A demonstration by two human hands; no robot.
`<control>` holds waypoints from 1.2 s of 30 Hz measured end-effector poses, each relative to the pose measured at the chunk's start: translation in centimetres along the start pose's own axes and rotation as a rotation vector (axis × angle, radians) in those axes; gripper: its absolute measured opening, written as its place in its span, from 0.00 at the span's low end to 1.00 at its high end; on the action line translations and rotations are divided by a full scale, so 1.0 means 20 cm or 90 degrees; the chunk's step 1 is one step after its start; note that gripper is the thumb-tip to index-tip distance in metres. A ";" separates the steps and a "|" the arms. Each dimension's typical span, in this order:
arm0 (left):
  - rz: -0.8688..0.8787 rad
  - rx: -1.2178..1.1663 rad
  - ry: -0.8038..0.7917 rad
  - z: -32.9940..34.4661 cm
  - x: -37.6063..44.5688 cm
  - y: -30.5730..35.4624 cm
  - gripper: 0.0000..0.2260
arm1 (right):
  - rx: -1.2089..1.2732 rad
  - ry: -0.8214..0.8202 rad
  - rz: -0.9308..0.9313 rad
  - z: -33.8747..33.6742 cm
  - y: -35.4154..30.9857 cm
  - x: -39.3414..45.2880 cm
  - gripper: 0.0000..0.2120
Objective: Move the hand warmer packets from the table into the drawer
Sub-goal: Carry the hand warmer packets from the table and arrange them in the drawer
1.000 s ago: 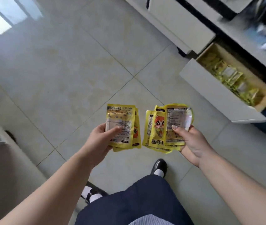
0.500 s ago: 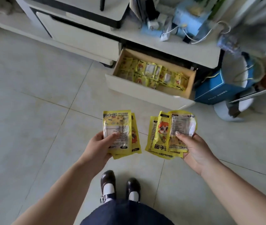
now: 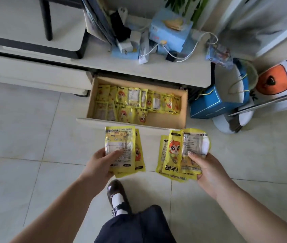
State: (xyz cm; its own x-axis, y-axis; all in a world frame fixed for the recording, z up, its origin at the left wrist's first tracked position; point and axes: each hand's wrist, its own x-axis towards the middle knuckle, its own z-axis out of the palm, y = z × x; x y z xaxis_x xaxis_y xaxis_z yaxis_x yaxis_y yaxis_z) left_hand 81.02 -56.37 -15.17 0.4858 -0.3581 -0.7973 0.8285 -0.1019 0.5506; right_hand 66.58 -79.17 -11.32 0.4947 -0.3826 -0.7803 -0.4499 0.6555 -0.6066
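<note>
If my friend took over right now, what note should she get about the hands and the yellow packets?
Left hand: holds a small stack of packets, thumb on top.
Right hand: holds a fanned bunch of packets.
Both are held above the floor, just in front of the open drawer.
Done: many packets in the drawer already, mostly toward its left and back.
Left: lower both handfuls into the drawer; the bare front right corner looks like the easiest spot. The table is not in view, so I cannot tell whether more packets wait there.
</note>
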 end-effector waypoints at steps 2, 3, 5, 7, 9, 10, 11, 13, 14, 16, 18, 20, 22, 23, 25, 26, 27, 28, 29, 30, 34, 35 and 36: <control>-0.017 0.029 -0.006 0.03 0.15 0.06 0.09 | 0.012 0.004 0.008 0.01 -0.02 0.12 0.18; -0.022 0.041 -0.005 0.05 0.21 0.08 0.10 | 0.024 0.003 0.005 0.01 -0.04 0.16 0.18; -0.033 0.068 -0.006 0.09 0.36 0.12 0.09 | 0.048 0.007 0.007 0.01 -0.07 0.29 0.18; -0.037 0.083 -0.011 0.14 0.48 0.15 0.09 | 0.061 0.003 0.007 0.00 -0.11 0.39 0.17; -0.043 0.088 -0.009 0.19 0.63 0.18 0.09 | 0.080 0.009 0.017 -0.03 -0.16 0.55 0.17; -0.045 0.088 -0.006 0.21 0.70 0.20 0.09 | 0.079 0.015 0.023 -0.04 -0.18 0.62 0.17; -0.044 0.089 -0.003 0.23 0.76 0.21 0.09 | 0.076 0.020 0.025 -0.05 -0.20 0.69 0.17; -0.036 0.107 0.007 0.27 0.91 0.23 0.10 | 0.065 0.042 0.027 -0.09 -0.22 0.86 0.17; -0.033 0.119 0.015 0.29 0.98 0.24 0.11 | 0.058 0.055 0.028 -0.12 -0.23 0.95 0.17; -0.022 0.138 0.024 0.32 1.12 0.25 0.10 | 0.040 0.072 0.034 -0.14 -0.24 1.10 0.16; -0.026 0.169 0.033 0.36 1.30 0.21 0.08 | 0.023 0.085 0.044 -0.18 -0.24 1.29 0.13; -0.027 0.228 0.043 0.39 1.44 0.16 0.06 | 0.014 0.090 0.057 -0.19 -0.23 1.44 0.13; -0.029 0.269 0.045 0.41 1.60 0.10 0.06 | 0.010 0.093 0.069 -0.20 -0.19 1.61 0.15; -0.033 0.286 0.043 0.42 1.65 0.07 0.06 | 0.003 0.092 0.067 -0.20 -0.18 1.66 0.16; -0.053 0.302 0.047 0.43 1.74 0.00 0.05 | -0.005 0.070 0.065 -0.20 -0.12 1.75 0.18; -0.062 0.307 0.049 0.43 1.77 -0.03 0.05 | -0.022 0.064 0.066 -0.20 -0.09 1.78 0.18; -0.072 0.315 0.051 0.43 1.80 -0.06 0.06 | -0.041 0.065 0.071 -0.19 -0.05 1.81 0.17; -0.078 0.325 0.053 0.43 1.82 -0.08 0.06 | -0.058 0.070 0.076 -0.19 -0.02 1.83 0.16; -0.080 0.334 0.053 0.43 1.83 -0.10 0.06 | -0.065 0.075 0.081 -0.19 0.01 1.85 0.14; -0.082 0.341 0.057 0.44 1.85 -0.11 0.06 | -0.066 0.076 0.091 -0.20 0.04 1.87 0.14; -0.084 0.363 0.063 0.45 1.89 -0.14 0.05 | -0.075 0.060 0.126 -0.23 0.09 1.94 0.15; -0.086 0.370 0.059 0.45 1.89 -0.15 0.05 | -0.080 0.051 0.132 -0.24 0.10 1.96 0.14; -0.088 0.378 0.056 0.45 1.90 -0.16 0.05 | -0.087 0.043 0.140 -0.25 0.10 1.97 0.13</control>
State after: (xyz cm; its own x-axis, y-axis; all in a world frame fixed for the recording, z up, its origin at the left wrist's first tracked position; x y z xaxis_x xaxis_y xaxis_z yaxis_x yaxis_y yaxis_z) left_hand 94.38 -78.01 -44.95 0.4267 -0.2289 -0.8750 0.6016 -0.6505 0.4635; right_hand 81.52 -96.13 -44.09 0.3249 -0.2868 -0.9012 -0.6397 0.6352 -0.4328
